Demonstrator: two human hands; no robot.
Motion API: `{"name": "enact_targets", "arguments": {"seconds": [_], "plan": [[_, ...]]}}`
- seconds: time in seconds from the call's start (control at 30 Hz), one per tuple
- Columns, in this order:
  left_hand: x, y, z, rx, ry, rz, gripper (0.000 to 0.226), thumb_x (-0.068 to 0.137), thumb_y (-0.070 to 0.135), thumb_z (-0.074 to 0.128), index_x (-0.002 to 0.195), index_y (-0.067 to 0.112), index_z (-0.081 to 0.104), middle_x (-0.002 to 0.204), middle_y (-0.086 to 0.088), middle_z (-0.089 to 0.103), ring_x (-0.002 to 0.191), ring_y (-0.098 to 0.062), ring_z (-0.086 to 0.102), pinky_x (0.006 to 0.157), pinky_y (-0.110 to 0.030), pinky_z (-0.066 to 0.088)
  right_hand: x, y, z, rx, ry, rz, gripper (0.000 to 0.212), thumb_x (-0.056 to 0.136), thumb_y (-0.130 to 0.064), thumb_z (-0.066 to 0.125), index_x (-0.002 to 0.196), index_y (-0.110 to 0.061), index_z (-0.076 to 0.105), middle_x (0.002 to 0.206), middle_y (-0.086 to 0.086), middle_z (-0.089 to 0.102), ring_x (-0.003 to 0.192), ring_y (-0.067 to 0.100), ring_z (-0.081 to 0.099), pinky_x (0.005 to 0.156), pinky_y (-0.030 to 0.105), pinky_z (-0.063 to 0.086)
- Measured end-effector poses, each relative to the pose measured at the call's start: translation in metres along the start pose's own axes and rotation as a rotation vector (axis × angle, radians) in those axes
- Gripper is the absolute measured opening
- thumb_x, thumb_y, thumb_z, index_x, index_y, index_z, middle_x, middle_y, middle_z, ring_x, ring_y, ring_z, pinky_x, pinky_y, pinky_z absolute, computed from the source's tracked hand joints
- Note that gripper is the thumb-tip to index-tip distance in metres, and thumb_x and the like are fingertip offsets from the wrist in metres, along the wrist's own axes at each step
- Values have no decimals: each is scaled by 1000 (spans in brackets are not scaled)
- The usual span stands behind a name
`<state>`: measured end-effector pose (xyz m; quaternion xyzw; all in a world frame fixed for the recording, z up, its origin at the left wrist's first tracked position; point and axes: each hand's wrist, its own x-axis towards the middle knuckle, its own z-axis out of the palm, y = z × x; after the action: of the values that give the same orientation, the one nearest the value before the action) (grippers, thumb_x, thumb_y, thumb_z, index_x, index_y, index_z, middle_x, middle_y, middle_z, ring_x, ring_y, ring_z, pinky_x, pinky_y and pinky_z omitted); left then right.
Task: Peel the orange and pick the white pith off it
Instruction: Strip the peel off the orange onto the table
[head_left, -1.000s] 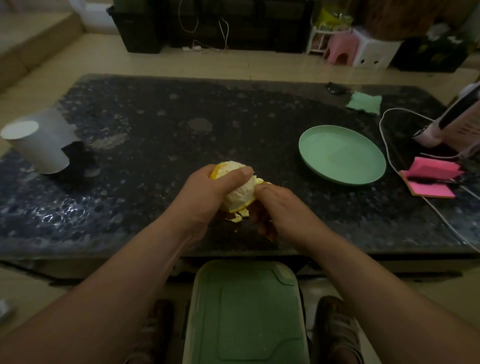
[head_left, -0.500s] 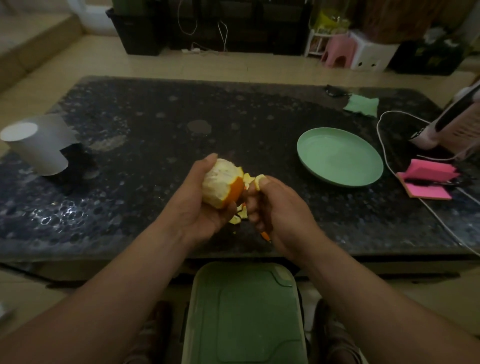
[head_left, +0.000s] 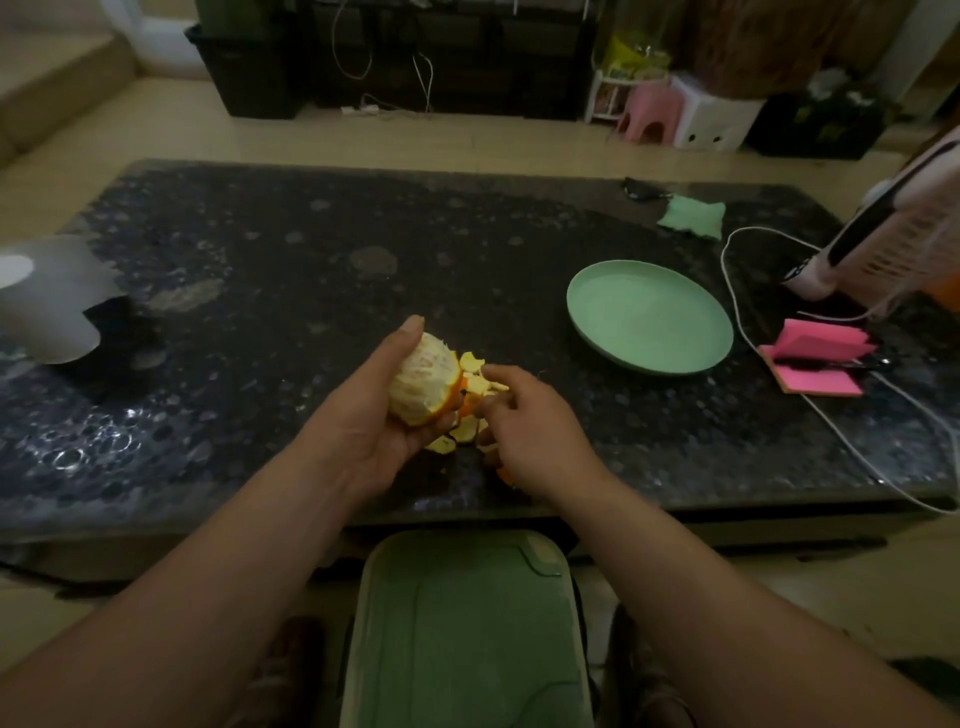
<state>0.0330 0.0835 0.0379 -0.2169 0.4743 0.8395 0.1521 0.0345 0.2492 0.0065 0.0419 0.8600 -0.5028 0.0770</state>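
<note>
In the head view, the orange (head_left: 423, 379) is held above the table (head_left: 260, 291), left of the plate (head_left: 649, 317) and nearer the person. The left hand (head_left: 374, 415) cups it from below and behind, fingers curled round it and the thumb laid over its top. Most of the fruit facing the camera is bare and pale with pith; a band of orange skin shows on the side toward the plate. The peel (head_left: 475, 384) hangs there in ragged flaps between the two hands. The right hand (head_left: 524, 421), on the plate side of the fruit, has its fingers bent close together with the tips pinching one flap. The likely trouble is a brittle flap tearing short and scattering scraps on the table, well short of the plate. A tight left grip could also burst a segment and make the fruit slippery. Pulling hard toward the plate may twist the orange out of the cupped palm.
</note>
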Motion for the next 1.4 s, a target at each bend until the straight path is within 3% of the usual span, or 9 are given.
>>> {"name": "enact_targets", "arguments": {"seconds": [0.2, 0.37, 0.5, 0.77, 0.9, 0.97, 1.1, 1.23, 1.4], "plan": [[-1, 0, 1, -95, -9, 5, 47, 96, 39, 75, 133, 10, 68, 128, -19, 76, 113, -35, 76, 75, -42, 66, -11, -11, -10, 41, -15, -43, 24, 106, -44, 56, 123, -31, 66, 104, -12, 71, 95, 9, 70, 89, 46, 62], [-2, -1, -3, -111, -69, 18, 57, 96, 43, 75, 139, 7, 66, 133, -19, 73, 121, -36, 73, 105, -52, 59, -26, -18, -9, -27, -93, -202, 41, 102, -45, 66, 140, -31, 62, 118, -19, 63, 104, -5, 61, 82, 12, 47], [-5, -1, -4, -33, -106, 3, 65, 92, 50, 79, 139, 7, 66, 133, -21, 73, 121, -38, 73, 107, -55, 57, -26, -16, -9, -70, -51, -249, 37, 100, -45, 67, 134, -30, 65, 112, -18, 64, 100, -7, 62, 77, 7, 49], [-11, 12, 1, 186, -73, 12, 56, 91, 53, 77, 125, 9, 73, 119, -13, 80, 111, -30, 78, 103, -53, 60, -15, -18, -19, 111, -139, -144, 29, 108, -46, 54, 126, -30, 69, 101, -8, 76, 84, 6, 73, 77, 35, 60], [-12, 12, 3, 242, -87, 23, 43, 91, 53, 75, 106, 13, 78, 103, -8, 82, 89, -22, 80, 80, -39, 67, -17, -20, -18, 92, -208, -72, 48, 104, -66, 41, 107, -25, 65, 94, 2, 73, 83, 23, 72, 76, 47, 60], [-12, 10, 3, 250, -65, 39, 39, 91, 52, 76, 103, 15, 78, 97, -6, 83, 83, -19, 80, 76, -37, 66, -19, -20, -14, 101, -226, -80, 48, 106, -66, 37, 108, -25, 62, 94, 5, 71, 81, 27, 70, 72, 44, 59], [-10, 7, 3, 260, -6, 61, 45, 88, 52, 80, 111, 13, 78, 101, -8, 83, 88, -22, 80, 86, -45, 66, -20, -16, -5, -75, -106, -253, 45, 112, -49, 29, 103, -15, 56, 79, -1, 59, 72, 22, 57, 71, 40, 48], [-8, 1, 4, 327, 14, 125, 46, 86, 51, 82, 112, 13, 79, 101, -9, 83, 85, -22, 80, 72, -38, 64, -16, -14, -7, -153, -72, -241, 31, 110, -25, 37, 89, -9, 52, 71, -1, 59, 57, 8, 51, 53, 24, 39], [-1, 1, 0, 387, 48, 178, 71, 67, 60, 91, 117, 13, 77, 107, -11, 82, 95, -29, 81, 79, -46, 66, -16, -20, -9, -114, -113, -194, 35, 112, -31, 38, 95, -11, 61, 75, 4, 67, 60, 11, 59, 55, 30, 46]]}}
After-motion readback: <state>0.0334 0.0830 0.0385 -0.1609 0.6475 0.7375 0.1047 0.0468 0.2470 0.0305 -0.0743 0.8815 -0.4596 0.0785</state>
